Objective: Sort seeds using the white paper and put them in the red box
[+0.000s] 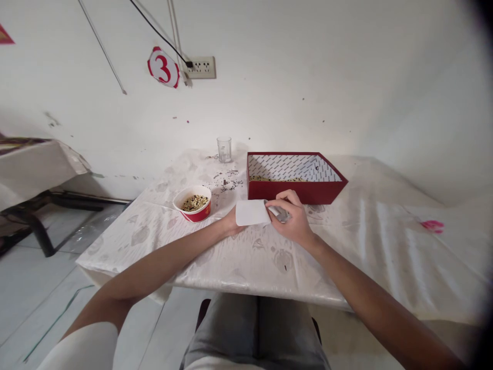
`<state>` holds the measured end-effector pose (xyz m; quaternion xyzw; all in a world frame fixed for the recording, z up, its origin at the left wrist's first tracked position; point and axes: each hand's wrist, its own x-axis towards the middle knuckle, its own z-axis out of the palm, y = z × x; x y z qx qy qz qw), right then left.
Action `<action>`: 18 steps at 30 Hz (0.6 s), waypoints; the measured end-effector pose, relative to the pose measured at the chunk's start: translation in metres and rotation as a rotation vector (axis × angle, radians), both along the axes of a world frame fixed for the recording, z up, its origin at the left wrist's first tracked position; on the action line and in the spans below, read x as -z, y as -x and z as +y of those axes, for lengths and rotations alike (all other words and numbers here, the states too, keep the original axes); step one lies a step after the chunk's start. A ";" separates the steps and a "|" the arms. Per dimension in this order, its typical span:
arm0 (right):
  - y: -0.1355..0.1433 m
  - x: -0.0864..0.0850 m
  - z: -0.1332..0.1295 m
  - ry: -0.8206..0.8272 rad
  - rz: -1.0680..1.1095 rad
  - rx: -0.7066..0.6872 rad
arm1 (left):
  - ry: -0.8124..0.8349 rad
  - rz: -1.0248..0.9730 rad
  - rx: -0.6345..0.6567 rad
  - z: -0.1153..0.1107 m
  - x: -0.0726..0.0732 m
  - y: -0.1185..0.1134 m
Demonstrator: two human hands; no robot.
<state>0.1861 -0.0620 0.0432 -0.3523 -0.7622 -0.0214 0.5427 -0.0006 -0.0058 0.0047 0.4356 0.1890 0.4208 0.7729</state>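
Observation:
A small white card-like piece [252, 213] with rounded corners is held up over the table's front half, between my two hands. My left hand [231, 224] supports it from the left and underneath, its fingers mostly hidden behind it. At the right edge, my right hand [295, 218] pinches with thumb and bent fingers. Something greyish and shiny shows below the right fingers; I cannot make out what it is. Left of the hands stands a red and white paper bowl [197, 214] holding pale and dark seeds or grains. Behind them is a dark red box [296, 192] with similar grains inside.
An upright clear glass [224, 149] stands near the wall. Dark bits [227, 184] lie scattered between glass, bowl and box. A pale patterned cloth [231, 267] covers the table. On the wall is a power socket [203, 67] with a black cable plugged in.

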 end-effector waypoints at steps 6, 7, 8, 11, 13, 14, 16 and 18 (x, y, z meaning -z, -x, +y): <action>-0.007 0.001 0.003 -0.098 -0.163 0.124 | -0.042 0.003 0.023 0.000 0.001 -0.001; -0.007 0.000 0.003 -0.107 -0.182 0.130 | -0.040 0.002 0.028 0.002 0.003 0.000; -0.007 0.000 0.002 -0.115 -0.196 0.129 | -0.037 0.000 0.029 0.003 0.005 0.001; -0.006 -0.001 0.000 -0.132 -0.215 0.098 | -0.016 0.004 0.032 0.007 0.009 0.004; -0.005 -0.001 -0.001 -0.127 -0.209 0.073 | 0.000 0.013 0.033 0.008 0.010 0.005; -0.004 -0.001 -0.001 -0.124 -0.203 0.065 | 0.002 0.018 0.035 0.008 0.009 0.006; -0.004 0.000 0.000 -0.121 -0.190 0.064 | 0.000 0.026 0.040 0.007 0.007 0.005; -0.004 0.000 0.001 -0.122 -0.187 0.075 | 0.001 0.030 0.052 0.005 0.003 0.005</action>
